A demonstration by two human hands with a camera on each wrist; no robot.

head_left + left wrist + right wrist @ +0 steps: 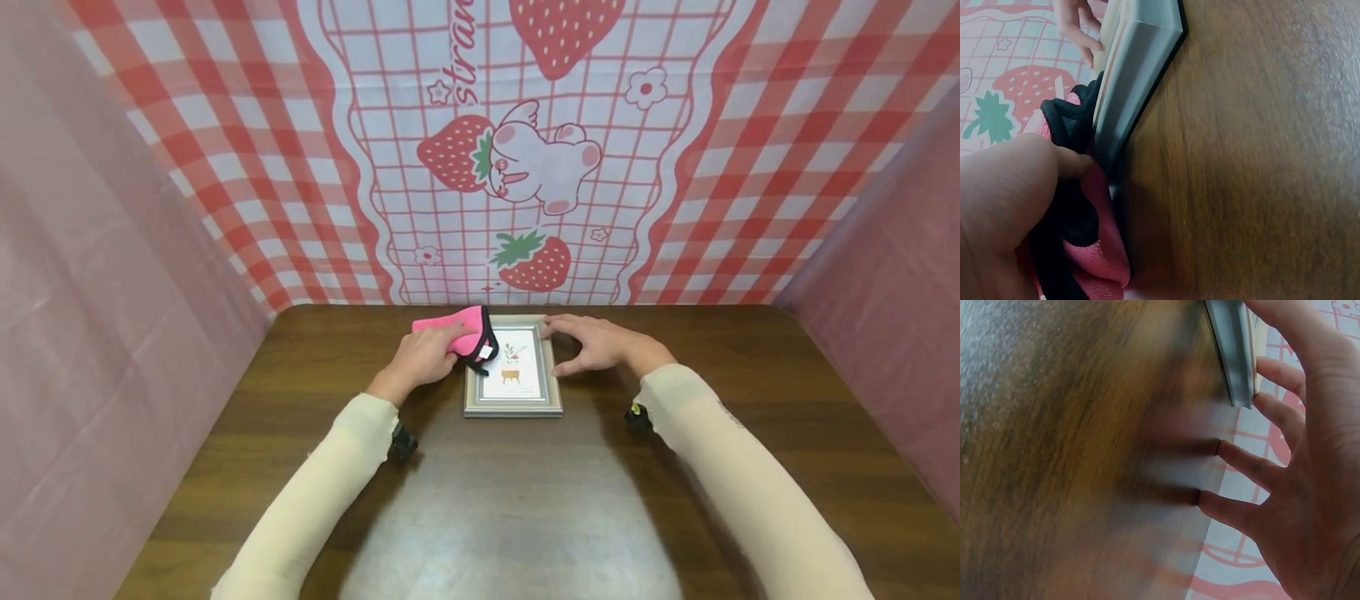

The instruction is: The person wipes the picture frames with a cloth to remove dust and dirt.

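Note:
A silver picture frame (512, 407) lies flat at the back middle of the table, its picture of a plant and a small stool facing up. My left hand (424, 356) grips a folded pink cloth (463, 322) with black edging and a small white tag. The cloth overlaps the upper left part of the frame. In the left wrist view, my thumb (1075, 164) presses the cloth close beside the frame's side wall. My right hand (609, 343) has its fingers spread at the frame's right edge. Two lower fingertips (1208, 499) touch the tabletop in the right wrist view.
The brown wooden table (510, 500) ends just behind the frame at a red checked cloth backdrop (285, 167) with strawberries on it. Pink fabric walls (97, 333) stand on both sides. A small black device (403, 440) sits under each wrist.

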